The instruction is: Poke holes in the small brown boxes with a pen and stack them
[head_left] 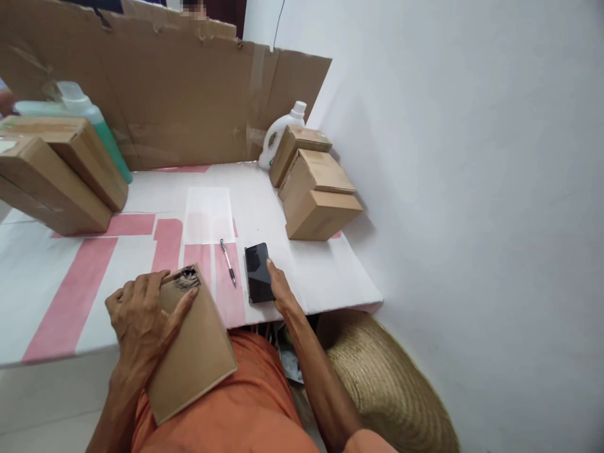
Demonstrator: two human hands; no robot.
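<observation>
My left hand [141, 314] rests on top of a flat brown cardboard box [198, 352] that leans from the table's front edge onto my lap; its fingers curl over the box's upper edge, gripping it. My right hand [279, 288] lies at the right side of a black phone [258, 272] on the table, with the thumb touching its edge and the fingers tucked under the hand. A pen [228, 262] lies just left of the phone. A white sheet of paper [208, 215] lies beyond the pen.
The table [70, 277] has a white cover with pink stripes. Brown boxes are stacked at the left [61, 170] and at the back right [316, 189]. A white bottle [278, 135] and a green bottle [94, 119] stand before a cardboard screen [179, 94]. A straw hat [387, 384] lies below right.
</observation>
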